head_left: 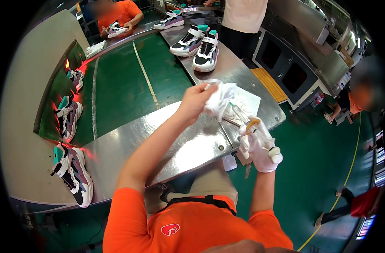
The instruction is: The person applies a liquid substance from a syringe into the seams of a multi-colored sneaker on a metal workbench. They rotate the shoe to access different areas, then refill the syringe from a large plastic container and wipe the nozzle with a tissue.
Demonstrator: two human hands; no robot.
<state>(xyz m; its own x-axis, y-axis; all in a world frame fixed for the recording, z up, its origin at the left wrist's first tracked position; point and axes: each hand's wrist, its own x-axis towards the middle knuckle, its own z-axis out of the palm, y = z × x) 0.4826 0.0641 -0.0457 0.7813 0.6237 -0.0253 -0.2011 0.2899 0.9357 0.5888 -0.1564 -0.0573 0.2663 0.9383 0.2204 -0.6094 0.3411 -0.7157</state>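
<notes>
Syringe [243, 116] light, slick, rigid, pinched at plunger end by gloved right hand [260, 145]; limp white cloth [220, 99] bunched in left hand [196, 99] at tip.

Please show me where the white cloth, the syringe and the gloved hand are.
white cloth [220, 99], head view, on its bunched middle.
syringe [242, 114], head view, on its clear barrel.
right hand [260, 145], head view, on the glove's back.

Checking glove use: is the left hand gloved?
No, the left hand is bare and grips a white cloth, while only the right hand wears a white glove.
</notes>
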